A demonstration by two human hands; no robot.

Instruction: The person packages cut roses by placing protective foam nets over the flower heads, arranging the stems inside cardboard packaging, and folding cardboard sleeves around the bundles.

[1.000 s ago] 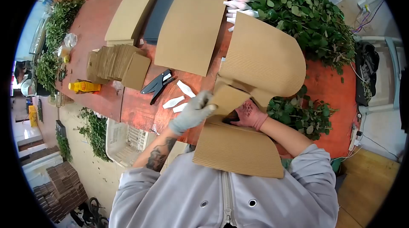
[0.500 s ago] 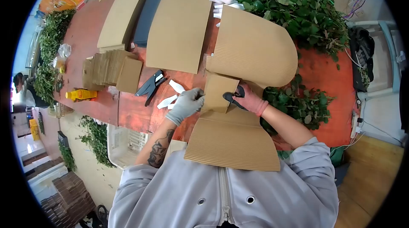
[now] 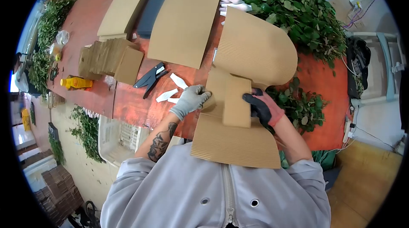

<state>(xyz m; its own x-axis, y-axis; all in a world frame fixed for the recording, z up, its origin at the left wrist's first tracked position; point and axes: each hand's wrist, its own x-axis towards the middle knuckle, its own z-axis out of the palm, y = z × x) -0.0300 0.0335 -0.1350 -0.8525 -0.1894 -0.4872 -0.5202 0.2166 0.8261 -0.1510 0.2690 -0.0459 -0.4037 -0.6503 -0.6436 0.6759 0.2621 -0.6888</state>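
A corrugated cardboard sheet [image 3: 236,145] with a narrow middle lies in front of me, its lower end against my jacket. My left hand [image 3: 191,101], in a grey glove, is closed at the sheet's left edge, where the cardboard curls. My right hand [image 3: 265,108], in a pink and black glove, grips the right side of a small cardboard piece [image 3: 237,103] over the narrow middle. The lower fingers of that hand are partly hidden. Left of my left hand lie white mesh sleeves [image 3: 179,81] and a black stapler [image 3: 152,79].
A row of small cardboard pieces [image 3: 108,59] stands at left near a yellow bottle [image 3: 76,82]. Large cardboard sheets [image 3: 183,19] lie at the back. Leafy stems with white-sleeved heads [image 3: 294,10] fill the back right. A white crate [image 3: 117,140] stands below the table's left edge.
The small cardboard piece has turned to show its broad face and shifted right. My right hand has moved slightly right and down with it. My left hand has moved slightly right.
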